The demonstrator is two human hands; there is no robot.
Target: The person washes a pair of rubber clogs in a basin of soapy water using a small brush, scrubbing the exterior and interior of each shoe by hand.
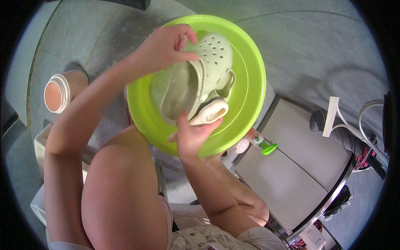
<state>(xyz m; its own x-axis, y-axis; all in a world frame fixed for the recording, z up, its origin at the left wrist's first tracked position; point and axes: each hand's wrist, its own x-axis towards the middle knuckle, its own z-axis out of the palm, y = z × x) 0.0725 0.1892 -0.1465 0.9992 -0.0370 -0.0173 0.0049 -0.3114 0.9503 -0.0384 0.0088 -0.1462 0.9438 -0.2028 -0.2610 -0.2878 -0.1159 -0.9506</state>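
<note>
A pale green clog [214, 54] with round holes over its toe is tilted in a bright green basin [257, 83], its opening toward the left. My left hand [171, 46] is at the clog's upper edge, fingers curved and apart, with the thumb against the rim of the opening. In my right hand [193, 137] is a white scrub brush [210, 112] with a looped handle. Its dark bristles lie close against the clog's side, partly hidden by the handle. Cloudy suds [156, 89] show beside the clog.
An orange-filled jar [54, 93] stands on the wet grey floor, left of the basin. A bottle with a green trigger [268, 148] lies by a pale cabinet [283, 183] at right. Beyond it are a white-handled tool [332, 116] and a grey hose-like thing [350, 137].
</note>
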